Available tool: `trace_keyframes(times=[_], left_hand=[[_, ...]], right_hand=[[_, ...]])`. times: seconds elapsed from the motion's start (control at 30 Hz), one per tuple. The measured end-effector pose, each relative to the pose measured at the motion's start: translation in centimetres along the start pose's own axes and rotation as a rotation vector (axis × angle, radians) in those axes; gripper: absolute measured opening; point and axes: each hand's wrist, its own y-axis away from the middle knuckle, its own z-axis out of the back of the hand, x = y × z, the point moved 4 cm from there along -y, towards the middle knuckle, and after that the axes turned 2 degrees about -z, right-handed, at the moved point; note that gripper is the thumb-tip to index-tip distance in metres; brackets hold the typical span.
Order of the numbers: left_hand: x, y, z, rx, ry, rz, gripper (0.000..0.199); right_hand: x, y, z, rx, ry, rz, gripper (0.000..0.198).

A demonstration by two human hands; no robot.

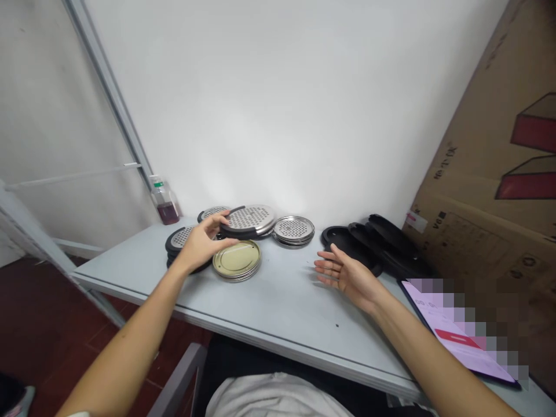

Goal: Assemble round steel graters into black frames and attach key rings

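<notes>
Toward the back of the tabletop point(282, 307), the perforated metal disc point(252, 217), probably stiff, light and slick, seems best held by its black rim point(238, 233), beside which the left hand point(198, 244) curves wide, the right hand point(351, 279) spread empty.

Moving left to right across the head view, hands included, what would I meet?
Bottle of dark red liquid → left hand → stack of gold-toned discs → stack of perforated silver discs → right hand → lit screen.
</notes>
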Motion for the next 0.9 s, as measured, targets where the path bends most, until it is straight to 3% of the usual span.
trace_keyframes(times=[0.2,0.37,0.6,0.9], left_hand=[[2.8,-1.3,8.3,-0.148,-0.119,0.061,0.052],[5.3,-0.1,12.5,-0.164,-0.174,0.148,0.056],[7.9,1.0,15.0,-0.083,-0.26,0.255,0.054],[8.3,1.2,15.9,-0.012,-0.208,0.306,0.057]], right_hand=[[-0.2,-0.1,-0.1,0.05,0.02,-0.011,0.038],[-0.3,0.0,-0.2,0.079,0.032,-0.008,0.037],[-0.3,0.2,-0.5,0.121,0.057,0.009,0.033],[-0.4,0.3,-0.5,0.154,0.06,0.004,0.03]])
